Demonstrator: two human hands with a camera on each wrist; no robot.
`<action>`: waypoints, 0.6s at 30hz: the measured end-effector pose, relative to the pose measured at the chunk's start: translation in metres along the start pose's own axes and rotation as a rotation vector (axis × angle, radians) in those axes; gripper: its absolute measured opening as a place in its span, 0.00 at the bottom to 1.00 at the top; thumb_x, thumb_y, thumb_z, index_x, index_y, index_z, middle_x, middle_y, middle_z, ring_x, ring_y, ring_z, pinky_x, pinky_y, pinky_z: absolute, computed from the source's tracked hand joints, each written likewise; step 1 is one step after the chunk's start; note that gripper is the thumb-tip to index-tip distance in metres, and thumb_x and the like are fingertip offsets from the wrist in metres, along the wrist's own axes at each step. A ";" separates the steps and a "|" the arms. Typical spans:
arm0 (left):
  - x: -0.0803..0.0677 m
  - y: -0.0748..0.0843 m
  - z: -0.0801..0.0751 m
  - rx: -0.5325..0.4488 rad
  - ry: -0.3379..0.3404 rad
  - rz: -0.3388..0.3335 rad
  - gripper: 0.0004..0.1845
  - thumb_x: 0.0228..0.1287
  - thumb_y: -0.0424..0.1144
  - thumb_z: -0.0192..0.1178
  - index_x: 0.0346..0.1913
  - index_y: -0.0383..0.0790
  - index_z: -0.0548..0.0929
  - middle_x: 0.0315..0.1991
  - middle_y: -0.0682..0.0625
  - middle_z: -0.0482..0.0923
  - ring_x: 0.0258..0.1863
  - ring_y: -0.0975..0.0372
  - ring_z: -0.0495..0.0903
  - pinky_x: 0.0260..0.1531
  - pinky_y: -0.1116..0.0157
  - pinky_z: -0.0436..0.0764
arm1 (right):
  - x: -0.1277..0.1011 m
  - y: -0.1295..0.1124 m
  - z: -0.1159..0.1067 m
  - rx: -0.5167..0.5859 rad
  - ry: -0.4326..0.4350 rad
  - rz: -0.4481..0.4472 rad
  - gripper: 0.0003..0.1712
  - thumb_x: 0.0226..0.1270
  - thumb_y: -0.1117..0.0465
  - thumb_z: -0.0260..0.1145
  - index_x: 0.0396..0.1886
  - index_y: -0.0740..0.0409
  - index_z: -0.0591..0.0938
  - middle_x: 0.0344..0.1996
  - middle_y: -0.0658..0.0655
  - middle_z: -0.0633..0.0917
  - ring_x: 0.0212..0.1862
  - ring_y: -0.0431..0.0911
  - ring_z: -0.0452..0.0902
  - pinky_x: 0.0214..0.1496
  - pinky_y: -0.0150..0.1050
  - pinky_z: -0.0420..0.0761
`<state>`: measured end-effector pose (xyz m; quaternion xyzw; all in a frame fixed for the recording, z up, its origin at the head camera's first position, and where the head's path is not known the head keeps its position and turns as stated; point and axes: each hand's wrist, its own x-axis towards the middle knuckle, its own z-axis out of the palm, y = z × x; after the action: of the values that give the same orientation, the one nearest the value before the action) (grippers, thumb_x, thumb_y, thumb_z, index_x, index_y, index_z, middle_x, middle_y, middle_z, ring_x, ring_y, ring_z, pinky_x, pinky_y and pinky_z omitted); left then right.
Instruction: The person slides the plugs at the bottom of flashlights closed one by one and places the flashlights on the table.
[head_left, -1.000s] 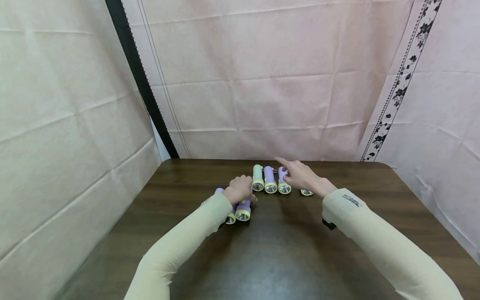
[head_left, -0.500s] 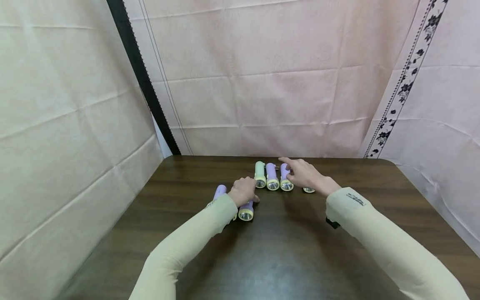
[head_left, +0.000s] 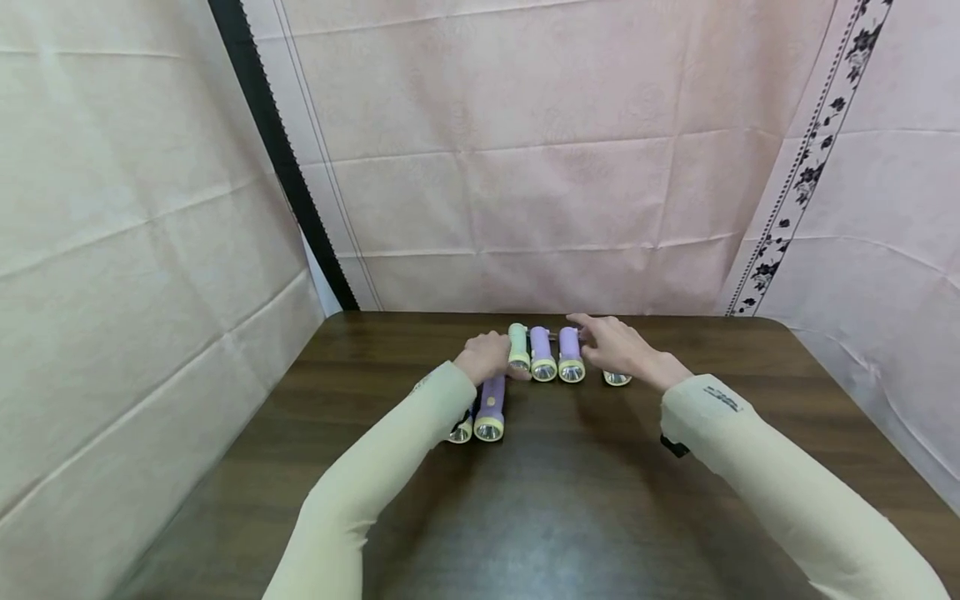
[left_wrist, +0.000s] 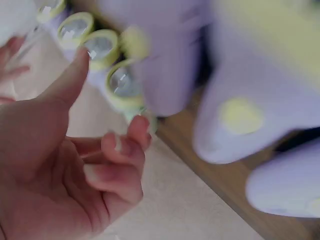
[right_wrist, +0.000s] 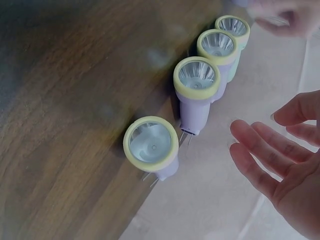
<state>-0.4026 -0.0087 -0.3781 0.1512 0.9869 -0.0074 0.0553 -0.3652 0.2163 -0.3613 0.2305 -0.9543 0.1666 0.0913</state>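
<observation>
Head view: row of four torches on the table (head_left: 675, 533), green torch (head_left: 517, 347) leftmost, two purple ones (head_left: 541, 354) beside it, a fourth (head_left: 617, 378) mostly hidden under the right hand (head_left: 618, 350); left hand (head_left: 486, 357) touching the green torch, fingers curled; two more torches (head_left: 489, 410) nearer, beside the left sleeve. Left wrist view: blurred, left hand (left_wrist: 60, 165) loosely curled, gripping nothing, thumb tip just beside a lens (left_wrist: 100, 46). Right wrist view: right hand (right_wrist: 280, 160) spread above the row, fingers (right_wrist: 255, 150) straight, clear of the nearest torch (right_wrist: 151, 145).
</observation>
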 end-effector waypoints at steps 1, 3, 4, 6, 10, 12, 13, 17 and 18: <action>0.007 0.000 -0.003 -0.029 0.009 0.003 0.33 0.55 0.65 0.63 0.53 0.41 0.80 0.53 0.44 0.80 0.44 0.54 0.82 0.41 0.56 0.81 | 0.000 0.001 -0.001 0.002 -0.001 0.003 0.35 0.59 0.67 0.57 0.69 0.57 0.68 0.47 0.63 0.86 0.49 0.56 0.83 0.45 0.51 0.79; 0.023 0.001 -0.007 -0.096 0.012 0.013 0.25 0.60 0.59 0.62 0.49 0.41 0.81 0.51 0.44 0.81 0.41 0.54 0.81 0.41 0.56 0.81 | -0.001 0.002 -0.002 0.002 -0.004 0.007 0.35 0.58 0.68 0.56 0.69 0.58 0.68 0.48 0.64 0.86 0.51 0.56 0.82 0.47 0.53 0.79; 0.031 0.002 -0.008 -0.128 0.007 0.014 0.22 0.62 0.56 0.62 0.47 0.41 0.82 0.50 0.44 0.81 0.40 0.54 0.82 0.40 0.57 0.81 | -0.002 0.004 -0.001 0.005 -0.005 0.012 0.34 0.59 0.68 0.56 0.69 0.58 0.68 0.48 0.64 0.86 0.51 0.57 0.82 0.48 0.53 0.79; 0.053 0.001 -0.002 -0.158 0.020 0.016 0.17 0.62 0.49 0.62 0.44 0.40 0.82 0.47 0.43 0.81 0.38 0.54 0.81 0.38 0.57 0.80 | -0.002 0.005 0.000 0.006 -0.005 0.015 0.34 0.59 0.68 0.56 0.69 0.58 0.68 0.48 0.64 0.86 0.52 0.57 0.82 0.48 0.53 0.79; 0.074 0.005 0.004 -0.200 -0.026 -0.037 0.12 0.61 0.41 0.59 0.44 0.37 0.80 0.46 0.42 0.79 0.38 0.52 0.79 0.37 0.58 0.78 | -0.003 0.009 0.003 -0.004 0.004 0.008 0.32 0.58 0.68 0.57 0.66 0.58 0.71 0.47 0.63 0.86 0.51 0.56 0.82 0.45 0.51 0.79; 0.078 0.007 0.006 -0.213 -0.040 -0.070 0.12 0.61 0.41 0.59 0.44 0.37 0.80 0.45 0.42 0.79 0.38 0.53 0.78 0.36 0.59 0.77 | -0.003 0.012 0.004 -0.011 0.013 -0.001 0.31 0.58 0.69 0.57 0.65 0.59 0.73 0.45 0.62 0.87 0.49 0.55 0.83 0.42 0.50 0.79; 0.073 0.010 0.002 -0.226 -0.064 -0.095 0.13 0.62 0.41 0.58 0.45 0.37 0.79 0.47 0.42 0.78 0.40 0.53 0.78 0.38 0.59 0.78 | -0.003 0.014 0.004 -0.013 0.017 0.002 0.30 0.57 0.69 0.58 0.64 0.59 0.73 0.44 0.61 0.87 0.47 0.54 0.83 0.42 0.49 0.79; 0.076 0.014 0.004 -0.247 -0.055 -0.151 0.18 0.60 0.46 0.62 0.48 0.38 0.78 0.49 0.43 0.77 0.45 0.53 0.77 0.43 0.58 0.77 | -0.003 0.020 0.004 -0.024 0.032 0.010 0.28 0.56 0.68 0.57 0.59 0.59 0.76 0.41 0.58 0.86 0.43 0.52 0.82 0.40 0.48 0.78; 0.076 0.015 0.005 -0.249 -0.049 -0.160 0.19 0.60 0.47 0.63 0.48 0.37 0.78 0.49 0.42 0.77 0.46 0.53 0.77 0.44 0.58 0.77 | -0.003 0.021 0.004 -0.020 0.031 0.015 0.28 0.56 0.68 0.57 0.59 0.59 0.77 0.40 0.57 0.86 0.42 0.52 0.82 0.40 0.48 0.78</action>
<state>-0.4698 0.0279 -0.3910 0.0636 0.9874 0.1072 0.0970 -0.3726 0.2336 -0.3718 0.2200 -0.9561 0.1615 0.1069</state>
